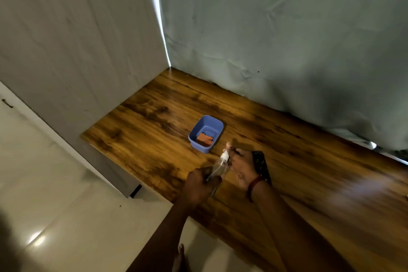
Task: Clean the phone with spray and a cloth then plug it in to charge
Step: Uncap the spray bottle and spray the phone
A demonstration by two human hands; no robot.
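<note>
My left hand (199, 183) grips the lower body of a clear spray bottle (218, 166), which tilts up and to the right above the wooden table (143, 139). The fingers of my right hand (240, 166) close around its white pump head (224, 157). A dark phone (262, 168) with a dotted pattern lies just behind my right hand, partly hidden by the palm and wrist. An orange cloth (204, 139) lies inside a blue plastic tub (215, 125) a little beyond the bottle. No charger or cable is in view.
Grey fabric walls close the table off at the back (287, 51) and the left (77, 51). The table's left edge drops to a pale tiled floor (55, 216). A bare foot (180, 256) stands on the floor by the near edge.
</note>
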